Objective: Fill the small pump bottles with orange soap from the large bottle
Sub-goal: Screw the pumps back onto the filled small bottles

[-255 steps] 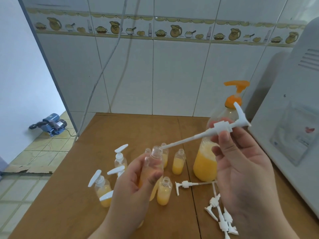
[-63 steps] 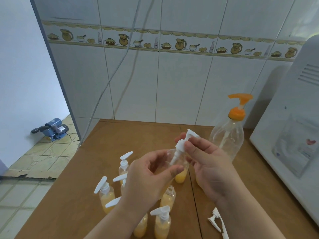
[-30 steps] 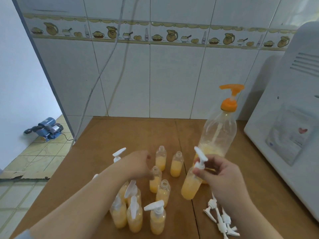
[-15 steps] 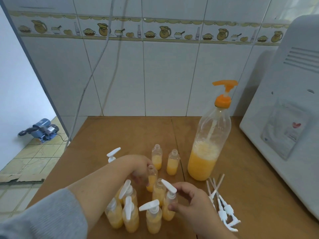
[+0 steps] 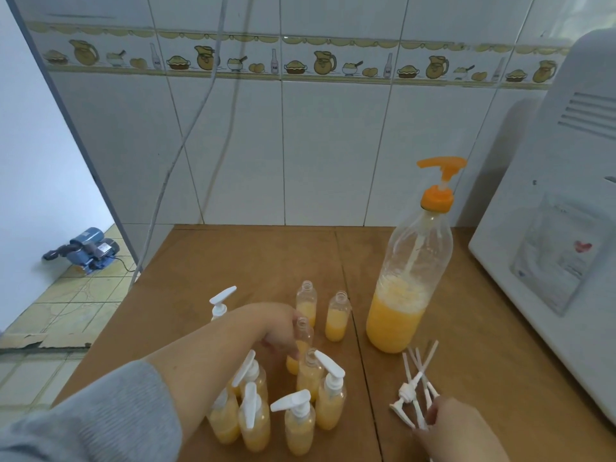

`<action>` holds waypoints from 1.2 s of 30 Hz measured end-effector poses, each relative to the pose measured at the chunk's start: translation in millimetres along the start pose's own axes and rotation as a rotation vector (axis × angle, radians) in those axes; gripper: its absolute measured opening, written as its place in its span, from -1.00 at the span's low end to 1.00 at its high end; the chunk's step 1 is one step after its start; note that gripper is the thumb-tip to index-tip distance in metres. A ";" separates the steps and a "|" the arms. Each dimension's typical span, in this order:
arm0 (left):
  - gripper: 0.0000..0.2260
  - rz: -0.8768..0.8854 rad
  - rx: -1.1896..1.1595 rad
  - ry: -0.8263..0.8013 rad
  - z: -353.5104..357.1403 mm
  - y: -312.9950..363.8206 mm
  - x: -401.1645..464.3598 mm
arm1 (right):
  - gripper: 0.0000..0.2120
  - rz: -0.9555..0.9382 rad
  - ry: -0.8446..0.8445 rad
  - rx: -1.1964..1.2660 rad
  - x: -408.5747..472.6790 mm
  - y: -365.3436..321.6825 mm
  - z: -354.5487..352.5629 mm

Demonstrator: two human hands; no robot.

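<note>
Two hands: both busy.
Left hand point(image 5: 280, 331): gripped uncapped small bottle point(image 5: 301, 341), upright, mid-tabletop.
Right hand point(image 5: 456, 428): fingers touched loose pump heads point(image 5: 415, 391), near front edge; closure unclear.
Pump tubes: pointed toward large bottle point(image 5: 406, 288).

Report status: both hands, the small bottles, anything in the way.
Left hand gripping an uncapped small bottle. Right hand at the loose pumps, grip unclear. Three other bottles uncapped; capped bottles crowd the left forearm.

No legible text on anything.
</note>
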State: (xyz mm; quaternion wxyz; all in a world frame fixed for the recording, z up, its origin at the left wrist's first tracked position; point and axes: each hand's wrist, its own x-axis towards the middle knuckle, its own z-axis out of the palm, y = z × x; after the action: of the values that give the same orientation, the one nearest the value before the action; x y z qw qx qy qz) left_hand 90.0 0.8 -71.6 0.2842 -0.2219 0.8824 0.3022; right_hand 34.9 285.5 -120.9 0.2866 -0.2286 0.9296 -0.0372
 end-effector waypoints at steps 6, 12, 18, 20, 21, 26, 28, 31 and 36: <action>-0.72 -0.001 -0.062 0.061 0.0 -1.1 2.3 | -0.33 0.129 0.033 0.099 16.5 9.0 31.9; -0.71 0.043 -0.270 0.243 -20.3 -6.7 -26.3 | -0.79 0.158 0.322 0.318 -9.9 -8.9 -0.5; -0.75 0.224 -0.431 0.508 -17.1 -8.3 -71.3 | -0.86 -0.245 0.718 0.769 -44.4 -27.0 -39.5; -0.76 0.303 -0.449 0.629 -6.1 -4.3 -79.7 | -0.88 -0.504 0.890 0.675 -58.1 -39.9 -53.9; -0.76 0.349 -0.445 0.678 -0.5 -3.2 -82.3 | -0.91 -0.598 0.944 0.635 -63.7 -46.0 -60.6; -0.69 0.506 -0.351 0.891 14.4 -0.3 -92.4 | -0.73 -0.742 1.039 0.484 -70.1 -56.9 -75.1; -0.71 0.540 -0.312 0.943 14.7 0.8 -94.6 | -0.71 -0.750 1.019 0.464 -67.5 -55.9 -74.4; -0.64 0.569 -0.297 0.956 13.6 0.0 -96.5 | -0.70 -0.759 1.023 0.453 -63.9 -54.5 -72.6; -0.60 0.556 -0.262 0.958 13.2 0.3 -98.5 | -0.77 -0.754 1.050 0.469 -66.0 -51.9 -75.2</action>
State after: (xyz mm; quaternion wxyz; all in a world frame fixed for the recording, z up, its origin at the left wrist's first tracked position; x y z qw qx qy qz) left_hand 167.6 31.4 -17.5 -0.2680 -0.1271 0.8932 0.3379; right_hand 62.7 264.0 -13.8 -0.1927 -0.4200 0.7698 -0.4402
